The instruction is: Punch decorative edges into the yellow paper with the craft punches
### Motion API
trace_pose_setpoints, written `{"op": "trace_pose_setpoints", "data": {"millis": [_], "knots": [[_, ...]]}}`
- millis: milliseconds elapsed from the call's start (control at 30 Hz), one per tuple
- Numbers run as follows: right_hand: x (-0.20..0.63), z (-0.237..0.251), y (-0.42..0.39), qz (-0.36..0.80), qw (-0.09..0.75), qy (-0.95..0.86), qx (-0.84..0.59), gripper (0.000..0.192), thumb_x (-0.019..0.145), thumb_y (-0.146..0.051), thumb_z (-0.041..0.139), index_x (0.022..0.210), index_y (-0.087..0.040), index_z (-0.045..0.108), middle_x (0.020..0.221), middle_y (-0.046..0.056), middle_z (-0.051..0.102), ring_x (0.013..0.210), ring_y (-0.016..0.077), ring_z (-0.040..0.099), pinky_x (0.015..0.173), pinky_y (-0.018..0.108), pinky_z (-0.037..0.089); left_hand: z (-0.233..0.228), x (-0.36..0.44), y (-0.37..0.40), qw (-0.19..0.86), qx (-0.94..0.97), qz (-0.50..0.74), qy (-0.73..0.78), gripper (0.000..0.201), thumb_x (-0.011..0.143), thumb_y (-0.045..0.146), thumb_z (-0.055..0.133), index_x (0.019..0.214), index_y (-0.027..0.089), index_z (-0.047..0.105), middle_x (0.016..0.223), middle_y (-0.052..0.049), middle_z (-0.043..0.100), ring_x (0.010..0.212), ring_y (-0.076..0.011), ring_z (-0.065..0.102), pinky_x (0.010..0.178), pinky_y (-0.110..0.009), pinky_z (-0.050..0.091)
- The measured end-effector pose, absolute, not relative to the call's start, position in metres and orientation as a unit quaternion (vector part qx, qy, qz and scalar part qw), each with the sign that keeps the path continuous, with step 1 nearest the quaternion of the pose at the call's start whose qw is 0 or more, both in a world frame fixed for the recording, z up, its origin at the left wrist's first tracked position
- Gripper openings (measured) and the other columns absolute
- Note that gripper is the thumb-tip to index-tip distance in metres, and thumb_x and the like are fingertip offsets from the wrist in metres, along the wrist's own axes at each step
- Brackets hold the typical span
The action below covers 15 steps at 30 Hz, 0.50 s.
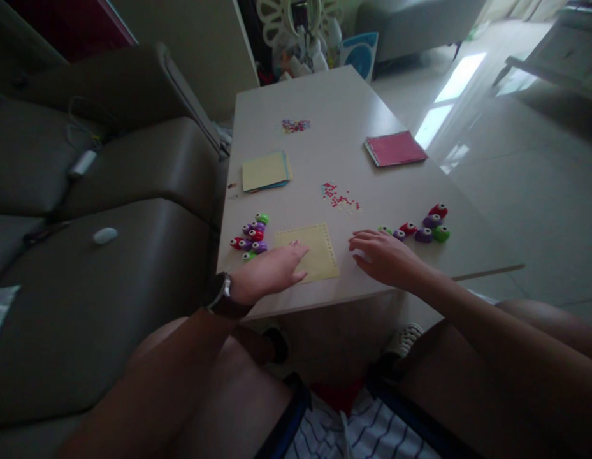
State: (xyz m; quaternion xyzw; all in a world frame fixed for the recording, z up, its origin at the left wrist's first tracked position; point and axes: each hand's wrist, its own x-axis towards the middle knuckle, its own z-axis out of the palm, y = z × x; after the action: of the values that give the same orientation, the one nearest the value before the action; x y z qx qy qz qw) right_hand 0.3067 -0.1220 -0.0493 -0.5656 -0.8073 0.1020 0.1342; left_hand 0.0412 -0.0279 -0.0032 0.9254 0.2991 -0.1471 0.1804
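Observation:
A yellow paper sheet (pixel 322 255) with small marks punched along its edges lies near the front of the white table. My left hand (pixel 276 268) rests over its left part, fingers stretched out and holding nothing. Just right of the sheet, my right hand (pixel 382 256) is on or slightly above the tabletop, with its fingers apart and loosely bent. Beside my left hand is a cluster of small red, purple and green plastic pieces (pixel 255 235) that look like craft punches. More of these punches (pixel 424 235) sit beyond my right hand, which partly hides one green piece.
Red and pale confetti (pixel 341 196) is scattered mid-table, with a multicoloured pile (pixel 294 126) farther back. Stacked yellow and blue paper (pixel 266 172) lies left, a pink stack (pixel 396 149) right. A thin stick (pixel 489 273) juts past the table's right edge. A brown sofa (pixel 133 255) stands left.

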Motion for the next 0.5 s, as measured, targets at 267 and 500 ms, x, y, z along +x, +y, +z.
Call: {"op": "trace_pose_setpoints", "data": {"millis": [267, 500], "knots": [[0.308, -0.045, -0.125, 0.099, 0.149, -0.811, -0.557, 0.016, 0.090, -0.014, 0.055, 0.098, -0.019, 0.068, 0.116, 0.011, 0.072, 0.116, 0.0281, 0.063, 0.101, 0.045, 0.049, 0.033, -0.025, 0.078, 0.243, 0.819, -0.105, 0.510, 0.037, 0.083, 0.036, 0.064, 0.111, 0.013, 0.071, 0.107, -0.013, 0.076, 0.095, -0.0260, 0.072, 0.084, -0.033, 0.055], [0.304, -0.038, -0.130, 0.103, 0.151, -0.822, -0.540, 0.014, 0.092, -0.015, 0.054, 0.094, -0.020, 0.068, 0.117, 0.010, 0.072, 0.118, 0.0277, 0.063, 0.102, 0.045, 0.048, 0.012, -0.055, 0.103, 0.221, 0.781, -0.164, 0.561, 0.041, 0.067, 0.037, 0.072, 0.099, 0.013, 0.072, 0.103, -0.011, 0.077, 0.101, -0.0269, 0.069, 0.085, -0.029, 0.051]]}}
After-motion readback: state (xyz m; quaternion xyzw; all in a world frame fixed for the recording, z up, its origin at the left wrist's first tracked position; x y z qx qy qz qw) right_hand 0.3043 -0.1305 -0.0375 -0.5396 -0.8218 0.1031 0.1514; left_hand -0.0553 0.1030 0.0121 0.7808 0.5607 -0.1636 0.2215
